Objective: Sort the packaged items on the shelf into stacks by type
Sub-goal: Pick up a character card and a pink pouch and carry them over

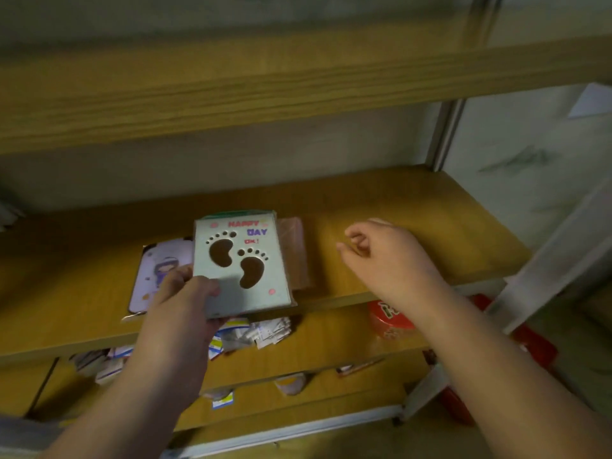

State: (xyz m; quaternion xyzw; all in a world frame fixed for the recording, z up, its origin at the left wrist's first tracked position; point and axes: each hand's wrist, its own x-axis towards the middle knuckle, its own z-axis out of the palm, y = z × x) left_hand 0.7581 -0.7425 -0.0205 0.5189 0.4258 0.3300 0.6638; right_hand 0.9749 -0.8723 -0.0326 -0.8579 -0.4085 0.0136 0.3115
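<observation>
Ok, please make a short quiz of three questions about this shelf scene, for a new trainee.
1. True or false: the left hand holds the footprint pack.
2. Which side of that pack is the purple character pack on? A) left B) right
3. Fill in: the right hand holds ____.

Key: 1 true. 2 A. 3 nothing; it hovers, loosely curled, over the shelf.

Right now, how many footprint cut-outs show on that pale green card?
2: left footprint upper left, right footprint lower right, on the card the left hand grips.
</observation>
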